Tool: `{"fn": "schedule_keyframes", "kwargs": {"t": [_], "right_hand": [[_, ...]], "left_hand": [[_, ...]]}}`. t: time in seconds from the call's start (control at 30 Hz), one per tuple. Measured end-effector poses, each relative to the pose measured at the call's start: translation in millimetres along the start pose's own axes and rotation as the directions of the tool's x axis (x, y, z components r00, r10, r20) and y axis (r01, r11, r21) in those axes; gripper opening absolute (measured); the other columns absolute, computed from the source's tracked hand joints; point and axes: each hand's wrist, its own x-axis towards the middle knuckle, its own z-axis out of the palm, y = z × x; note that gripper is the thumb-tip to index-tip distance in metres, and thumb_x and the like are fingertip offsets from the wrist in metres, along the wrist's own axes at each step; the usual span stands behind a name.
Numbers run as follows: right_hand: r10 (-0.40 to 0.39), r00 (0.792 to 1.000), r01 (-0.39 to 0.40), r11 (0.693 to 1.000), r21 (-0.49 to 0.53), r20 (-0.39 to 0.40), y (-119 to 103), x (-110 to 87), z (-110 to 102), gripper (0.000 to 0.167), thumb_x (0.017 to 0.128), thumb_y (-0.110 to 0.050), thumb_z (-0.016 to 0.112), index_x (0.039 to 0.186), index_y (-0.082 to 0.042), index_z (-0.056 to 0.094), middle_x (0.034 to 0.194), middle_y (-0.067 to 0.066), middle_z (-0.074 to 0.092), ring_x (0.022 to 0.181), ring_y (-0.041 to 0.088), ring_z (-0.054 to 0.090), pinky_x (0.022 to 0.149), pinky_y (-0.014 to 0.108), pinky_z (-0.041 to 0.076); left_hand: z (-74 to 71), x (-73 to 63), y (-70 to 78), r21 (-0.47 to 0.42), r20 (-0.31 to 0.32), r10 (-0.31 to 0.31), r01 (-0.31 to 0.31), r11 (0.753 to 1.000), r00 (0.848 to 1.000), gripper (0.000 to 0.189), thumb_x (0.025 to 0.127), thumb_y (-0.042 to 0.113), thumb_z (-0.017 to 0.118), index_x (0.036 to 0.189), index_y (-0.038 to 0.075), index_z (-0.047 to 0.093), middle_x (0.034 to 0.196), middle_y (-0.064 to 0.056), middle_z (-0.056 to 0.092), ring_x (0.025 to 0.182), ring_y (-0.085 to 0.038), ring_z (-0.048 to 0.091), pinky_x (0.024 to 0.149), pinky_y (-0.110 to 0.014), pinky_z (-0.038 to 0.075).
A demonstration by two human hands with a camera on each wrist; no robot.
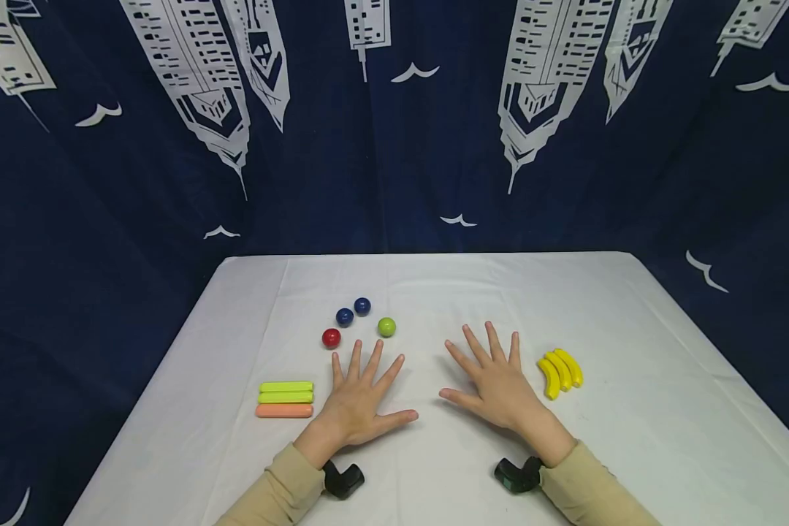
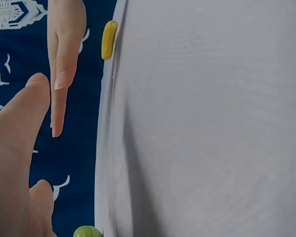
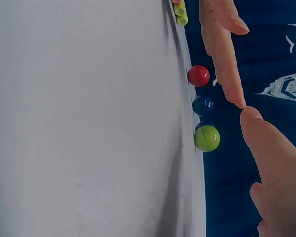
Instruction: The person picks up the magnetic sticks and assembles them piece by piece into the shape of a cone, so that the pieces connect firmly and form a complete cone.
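My left hand (image 1: 355, 408), fingers spread and palm down, is held over the white table and holds nothing. Just past its fingertips lie a red ball (image 1: 332, 337), two dark blue balls (image 1: 345, 317) and a green ball (image 1: 386, 326). Left of this hand, two yellow-green sticks (image 1: 286, 397) and an orange stick (image 1: 284, 410) lie side by side. My right hand (image 1: 500, 387) is spread the same way, with nothing in it. Close on its right sits a group of three small yellow bananas (image 1: 559, 372). In the right wrist view the green ball (image 3: 207, 138) partly hides a blue one.
A white cloth covers the table (image 1: 427, 467). Behind it and at both sides hangs a dark blue curtain (image 1: 381, 161) with white buildings and birds. Each wrist wears a black device (image 1: 343, 480), low over the cloth.
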Motion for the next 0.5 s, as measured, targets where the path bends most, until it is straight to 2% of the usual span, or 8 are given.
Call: {"fn": "schedule_keyframes", "kwargs": {"t": [0.13, 0.3, 0.5], "right_hand": [[-0.007, 1.0, 0.006, 1.0, 0.027, 0.024, -1.9, 2.2, -0.6, 0.081, 0.08, -0.075, 0.044, 0.144, -0.025, 0.038, 0.153, 0.012, 0.022, 0.139, 0.045, 0.005, 0.101, 0.07, -0.002], [-0.009, 1.0, 0.009, 1.0, 0.01, 0.027, -2.3, 1.5, -0.1, 0.082, 0.08, -0.075, 0.044, 0.144, -0.025, 0.039, 0.152, 0.013, 0.024, 0.138, 0.045, 0.008, 0.101, 0.07, -0.001], [-0.012, 0.999, 0.011, 1.0, 0.021, 0.039, -1.7, 0.7, -1.0, 0.083, 0.079, -0.076, 0.044, 0.145, -0.026, 0.037, 0.153, 0.012, 0.022, 0.139, 0.044, 0.004, 0.101, 0.07, -0.002]], "left_hand": [[-0.1, 0.4, -0.7, 0.008, -0.009, 0.001, -0.001, 1.0, 1.0, 0.089, 0.08, 0.082, 0.021, 0.151, 0.028, 0.019, 0.156, -0.013, 0.005, 0.139, -0.044, -0.002, 0.1, -0.071, -0.002], [-0.8, 0.7, -0.5, 0.024, -0.022, 0.005, -0.004, 1.0, 1.0, 0.089, 0.079, 0.083, 0.02, 0.151, 0.029, 0.02, 0.156, -0.014, 0.007, 0.139, -0.044, -0.001, 0.1, -0.071, 0.0], [-1.6, 1.0, 0.5, 0.029, -0.031, 0.013, -0.012, 1.0, 0.999, 0.089, 0.079, 0.083, 0.021, 0.15, 0.029, 0.021, 0.156, -0.014, 0.007, 0.139, -0.044, 0.0, 0.1, -0.072, 0.001]]}}
